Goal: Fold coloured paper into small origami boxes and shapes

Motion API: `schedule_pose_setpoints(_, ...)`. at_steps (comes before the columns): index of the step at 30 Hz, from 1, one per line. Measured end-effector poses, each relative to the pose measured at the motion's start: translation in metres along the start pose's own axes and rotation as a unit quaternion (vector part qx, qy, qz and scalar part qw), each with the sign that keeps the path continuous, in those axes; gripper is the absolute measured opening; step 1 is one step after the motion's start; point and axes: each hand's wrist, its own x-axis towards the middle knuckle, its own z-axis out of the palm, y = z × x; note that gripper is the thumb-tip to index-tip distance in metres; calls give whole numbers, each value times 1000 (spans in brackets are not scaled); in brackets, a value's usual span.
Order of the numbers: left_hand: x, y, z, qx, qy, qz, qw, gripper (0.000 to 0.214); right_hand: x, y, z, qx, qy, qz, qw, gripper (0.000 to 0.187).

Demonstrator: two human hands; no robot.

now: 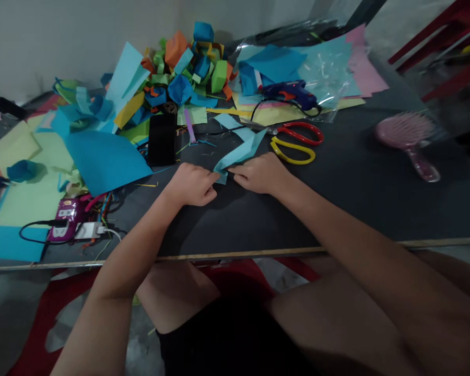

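A folded strip of light blue paper (243,150) lies on the dark table between my hands, its lower end creased and bent. My left hand (194,184) is closed, with its fingertips on the left side of that lower end. From the other side, the curled fingers of my right hand (261,173) press on the same end. Just beyond my right hand are scissors (300,134) with one red and one yellow handle. Another light blue paper piece (232,124) lies behind the strip. My fingertips partly cover the fold.
A black phone (162,140) lies left of the strip. Folded colored paper pieces (180,89) are heaped at the back, near a blue glue gun (292,94) with a cable. A pink hairbrush (407,133) is at right, a purple device (67,219) at left. The table's front edge (235,256) is close.
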Motion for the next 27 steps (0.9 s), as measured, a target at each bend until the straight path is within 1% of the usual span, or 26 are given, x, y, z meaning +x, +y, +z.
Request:
schedule_pose_setpoints(4, 0, -3, 8, 4, 64, -20, 998, 35, 3, -1, -4, -13, -13, -10, 1000, 38)
schedule_pose_setpoints(6, 0, -6, 12, -4, 86, -33, 996, 34, 6, -3, -6, -12, 1, -38, 999, 36)
schedule_pose_setpoints(8, -1, -9, 15, -25, 108, -51, 993, 33, 9, -5, -8, -7, 28, -67, 997, 34)
schedule_pose_setpoints(11, -1, -14, 19, -59, 139, -66, 986, 31, 13, -10, -10, -3, 50, -87, 995, 32)
schedule_pose_setpoints(15, -2, -16, 18, -53, 163, -63, 983, 32, 13, -17, -13, -8, 15, -77, 997, 30)
schedule_pose_setpoints(18, -1, -13, 13, -10, 142, -44, 989, 34, 10, -20, -16, -3, -11, -66, 998, 32)
schedule_pose_setpoints(21, 0, -5, 4, 29, 90, -33, 995, 33, 11, -20, -15, 1, -8, -58, 998, 33)
schedule_pose_setpoints(24, 1, 5, -4, 59, 40, -74, 995, 33, 14, -17, -11, 5, 27, -88, 996, 37)
schedule_pose_setpoints(27, 2, 15, -9, 59, -2, -116, 992, 34, 17, -12, -6, 12, 78, -124, 989, 42)
